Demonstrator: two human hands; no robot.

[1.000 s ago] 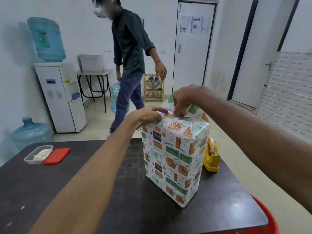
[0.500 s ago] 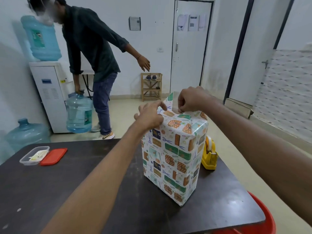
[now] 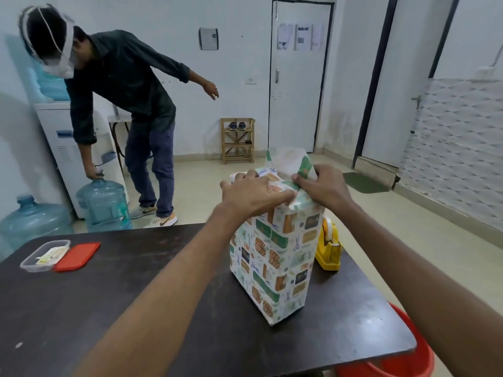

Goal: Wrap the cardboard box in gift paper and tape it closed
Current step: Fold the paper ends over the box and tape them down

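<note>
The cardboard box [image 3: 275,265], covered in patterned gift paper, stands upright on a dark table [image 3: 136,308]. At its top end a loose paper flap [image 3: 288,161] sticks up. My left hand [image 3: 253,193] lies flat on the top of the box and presses the folded paper down. My right hand [image 3: 324,187] pinches the flap at the top right corner. A yellow tape dispenser [image 3: 328,247] stands on the table just behind the box on the right.
A clear plastic container [image 3: 45,255] and its red lid [image 3: 77,256] lie at the table's left. A person in a dark shirt [image 3: 128,104] bends over a water jug [image 3: 104,204] beyond the table. A red bucket [image 3: 394,360] sits below the table's right corner.
My left hand has slid further onto the box top. My right hand now grips the flap at the corner. The person behind has set the water jug on the floor.
</note>
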